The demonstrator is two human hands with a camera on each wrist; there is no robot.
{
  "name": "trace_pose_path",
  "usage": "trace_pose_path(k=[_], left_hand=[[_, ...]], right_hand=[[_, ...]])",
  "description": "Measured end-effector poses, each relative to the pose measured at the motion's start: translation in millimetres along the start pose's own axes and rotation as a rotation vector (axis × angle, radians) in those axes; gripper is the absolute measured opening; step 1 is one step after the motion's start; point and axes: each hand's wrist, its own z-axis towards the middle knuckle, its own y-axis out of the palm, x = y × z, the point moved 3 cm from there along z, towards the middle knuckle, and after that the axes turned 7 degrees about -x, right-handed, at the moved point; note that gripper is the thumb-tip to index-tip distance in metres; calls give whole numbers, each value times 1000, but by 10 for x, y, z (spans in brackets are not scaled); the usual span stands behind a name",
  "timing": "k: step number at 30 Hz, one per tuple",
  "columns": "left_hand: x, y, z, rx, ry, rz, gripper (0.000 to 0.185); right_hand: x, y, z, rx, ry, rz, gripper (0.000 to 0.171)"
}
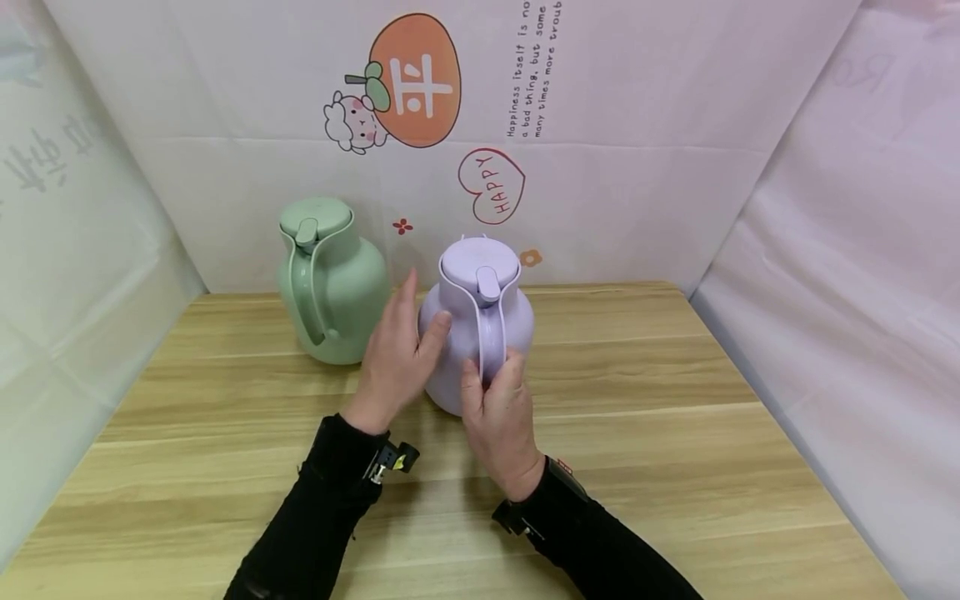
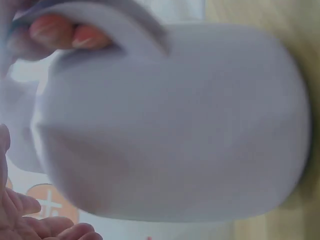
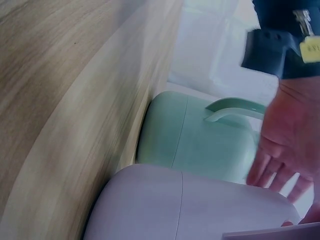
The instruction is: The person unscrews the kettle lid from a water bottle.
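The backdrop [image 1: 637, 125] around you is a pale sheet printed with an orange fruit cartoon [image 1: 415, 79], a "HAPPY" heart [image 1: 491, 185] and a few lines of small text, and it closes in on three sides of your work. Below it your wooden counter [image 1: 675, 433] runs across the head view, light planks with the grain going left to right.

On that counter stand two jugs. The green jug [image 1: 333, 279] sits upright at the back left, close to the backdrop, lid on, its handle turned toward you. Just beside it, to its right and a little nearer you, the lilac jug [image 1: 476, 325] stands upright with its lid on and its handle facing you too; your right wrist view shows the two bodies very near each other, though you cannot tell from it whether they touch.

Your left hand [image 1: 393, 358] rests against the left flank of the lilac jug, thumb laid on the body and fingers straight, slotted between the two jugs; nothing is gripped. Your right hand [image 1: 498, 417] has its fingers curled round the lower part of the lilac jug's handle, and your left wrist view shows those fingertips [image 2: 55, 32] hooked through the loop. Both sleeves are black, each with a small wrist camera strapped on
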Motion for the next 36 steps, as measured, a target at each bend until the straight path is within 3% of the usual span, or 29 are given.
trace_pose_path(k=[4, 9, 14, 17, 22, 36], left_hand=[[92, -120, 112, 32, 61, 21, 84], [247, -243, 274, 77, 199, 74, 88], [395, -306, 429, 35, 335, 159, 87], [443, -299, 498, -31, 366, 216, 80], [464, -261, 555, -134, 357, 262, 69], [504, -244, 627, -260, 462, 313, 60]], right_hand=[[-2, 0, 0, -4, 1, 5, 31], [6, 0, -2, -12, 5, 22, 33], [22, -5, -1, -34, -21, 72, 36], [36, -10, -6, -46, -37, 115, 40], [48, -9, -7, -66, -53, 181, 35], [58, -7, 29, -97, -49, 282, 13]])
